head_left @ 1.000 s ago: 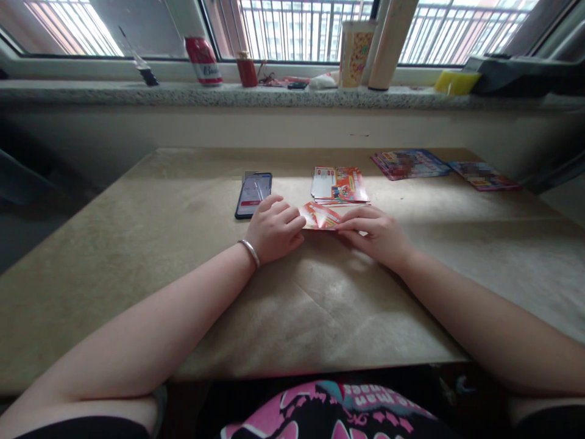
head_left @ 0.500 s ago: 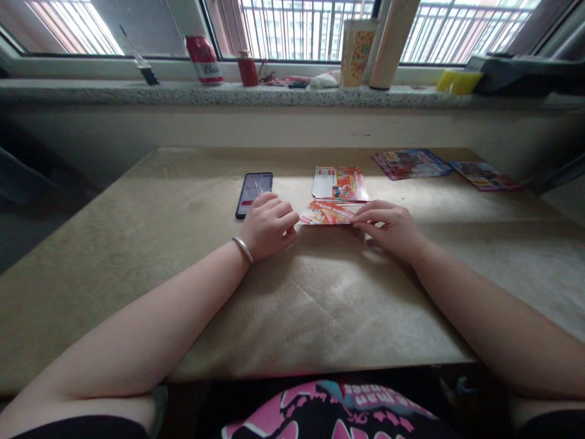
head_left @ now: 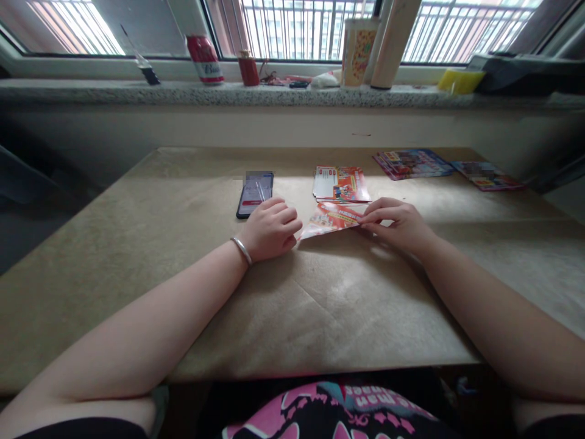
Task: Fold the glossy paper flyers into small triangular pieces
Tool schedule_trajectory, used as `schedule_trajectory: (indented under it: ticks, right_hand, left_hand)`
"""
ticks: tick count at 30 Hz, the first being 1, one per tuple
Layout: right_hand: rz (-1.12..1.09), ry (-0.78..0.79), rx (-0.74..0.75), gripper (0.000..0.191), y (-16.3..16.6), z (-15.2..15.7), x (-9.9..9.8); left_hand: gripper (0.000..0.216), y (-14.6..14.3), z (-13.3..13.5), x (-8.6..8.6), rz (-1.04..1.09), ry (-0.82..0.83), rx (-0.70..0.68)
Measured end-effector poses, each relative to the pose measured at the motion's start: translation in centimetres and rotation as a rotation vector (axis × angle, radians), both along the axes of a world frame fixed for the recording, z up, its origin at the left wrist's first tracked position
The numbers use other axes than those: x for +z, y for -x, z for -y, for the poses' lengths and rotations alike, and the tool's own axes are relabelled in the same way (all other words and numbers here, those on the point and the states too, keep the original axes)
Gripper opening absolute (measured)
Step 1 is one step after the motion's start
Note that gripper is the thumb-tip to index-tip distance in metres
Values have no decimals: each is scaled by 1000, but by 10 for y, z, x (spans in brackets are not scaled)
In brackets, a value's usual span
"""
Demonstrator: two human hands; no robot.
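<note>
Far L, tabletop (head_left: 105,250) is running out wide, so lots of sideways room that way. Phone (head_left: 253,190) is lying face up, long axis pointing roughly away from the person, its near R corner sitting right by the L hand (head_left: 271,230) & partly hidden by it. That hand, w/ a silvery bracelet (head_left: 243,248) at the wrist, is curling its fingers inward; can't tell if thumb + forefinger are gripping a corner or just sitting against it.

Middle: orange-and-white leaflet (head_left: 333,218) is lying btwn the two hands, i.e. R of the L fingers, L of the R fingertips. Long axis is running side to side on a slant, L end pointing nearer the person than R end. Both hands are v. near; R is the one plainly in contact. Stack of leaflets (head_left: 345,185) is sitting just past its far edge, so fwd room is tight; on the near side, tabletop is stretching back to its front edge.

R hand (head_left: 393,223) is pinching the leaflet's R end btwn thumb & fingers. Further R, two glossy piles (head_left: 415,164) (head_left: 487,175) are lying toward the far edge, well apart from that hand.
</note>
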State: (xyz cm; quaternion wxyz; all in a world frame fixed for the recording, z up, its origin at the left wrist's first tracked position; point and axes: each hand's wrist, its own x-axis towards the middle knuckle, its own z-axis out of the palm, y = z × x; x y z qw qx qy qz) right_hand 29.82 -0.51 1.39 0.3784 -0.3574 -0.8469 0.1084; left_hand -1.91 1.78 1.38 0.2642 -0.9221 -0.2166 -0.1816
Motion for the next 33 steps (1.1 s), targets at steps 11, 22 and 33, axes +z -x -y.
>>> schedule_trajectory:
  ticks: [11, 22, 33]
  right_hand:
    - [111, 76, 62, 12, -5, -7, 1]
    - [184, 67, -79, 17, -7, -7, -3]
    - [85, 300, -284, 31, 4, -4, -9]
  left_hand:
    - [37, -2, -5, -11, 25, 338, -81]
    - [23, -4, 2, -6, 80, 484, -184]
    - [27, -12, 9, -5, 61, 565, -298]
